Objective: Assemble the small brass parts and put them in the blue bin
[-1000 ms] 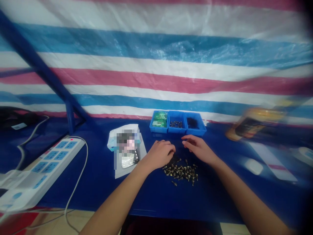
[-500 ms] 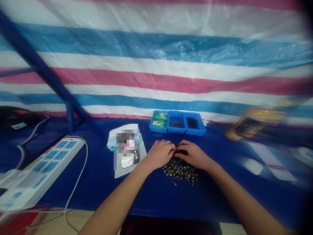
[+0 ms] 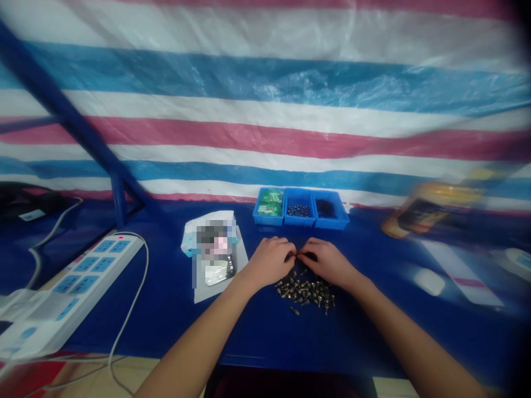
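Observation:
My left hand (image 3: 274,260) and my right hand (image 3: 323,261) meet at the fingertips, just behind a heap of small brass-coloured metal parts (image 3: 309,291) on the blue table. Both are closed in a pinch; whatever lies between the fingertips is too small to make out. Behind them stand three joined blue bins: the left bin (image 3: 269,220) holds green-and-white packets, the middle bin (image 3: 298,221) small metal pieces, the right bin (image 3: 332,224) something dark. One metal part (image 3: 294,311) lies apart in front of the heap.
Left of my hands, a phone (image 3: 220,271) lies on white paper, with a white packet behind it. A power strip (image 3: 89,282) with cables is farther left. At right are a blurred bottle (image 3: 431,209), a white rounded object (image 3: 430,282) and a pale strip (image 3: 464,273).
The fingertips of both hands have come together, and my right fingers have shifted slightly. The heap and bins look the same.

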The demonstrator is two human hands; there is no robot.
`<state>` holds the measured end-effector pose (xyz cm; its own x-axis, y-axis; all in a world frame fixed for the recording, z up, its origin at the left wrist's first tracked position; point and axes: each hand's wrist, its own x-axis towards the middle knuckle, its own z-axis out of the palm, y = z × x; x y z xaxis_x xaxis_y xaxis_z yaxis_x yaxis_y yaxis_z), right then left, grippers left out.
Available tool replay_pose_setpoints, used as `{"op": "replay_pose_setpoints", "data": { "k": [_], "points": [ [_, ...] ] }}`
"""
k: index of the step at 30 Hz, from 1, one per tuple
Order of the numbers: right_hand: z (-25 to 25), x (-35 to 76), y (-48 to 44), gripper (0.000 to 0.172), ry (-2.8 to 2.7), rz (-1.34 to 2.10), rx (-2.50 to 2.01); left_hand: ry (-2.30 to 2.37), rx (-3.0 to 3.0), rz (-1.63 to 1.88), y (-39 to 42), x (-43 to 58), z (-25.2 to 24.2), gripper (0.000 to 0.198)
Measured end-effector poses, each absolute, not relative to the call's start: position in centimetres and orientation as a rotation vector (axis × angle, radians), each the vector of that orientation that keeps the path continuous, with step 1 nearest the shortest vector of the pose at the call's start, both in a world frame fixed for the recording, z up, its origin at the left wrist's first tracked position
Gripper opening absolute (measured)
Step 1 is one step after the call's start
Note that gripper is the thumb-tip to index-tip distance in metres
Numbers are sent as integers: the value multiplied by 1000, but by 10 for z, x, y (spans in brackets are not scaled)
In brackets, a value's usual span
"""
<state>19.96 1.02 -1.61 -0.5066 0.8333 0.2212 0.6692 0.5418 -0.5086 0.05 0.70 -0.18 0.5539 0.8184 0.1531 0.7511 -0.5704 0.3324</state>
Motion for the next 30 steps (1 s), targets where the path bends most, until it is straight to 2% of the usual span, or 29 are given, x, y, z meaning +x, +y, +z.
{"op": "replay_pose_setpoints", "data": {
  "k": [9,21,30],
  "points": [
    [-17,206,13,11,-2406,545,-1088,1325,2561,441,6,0,-1,16],
    [-15,204,13,13,-2225,637,-1164,1313,2557,493,7,1,0,16],
    [-7,202,11,30,-1966,869,-1225,1248,2475,674,6,4,7,20]
  ]
}}
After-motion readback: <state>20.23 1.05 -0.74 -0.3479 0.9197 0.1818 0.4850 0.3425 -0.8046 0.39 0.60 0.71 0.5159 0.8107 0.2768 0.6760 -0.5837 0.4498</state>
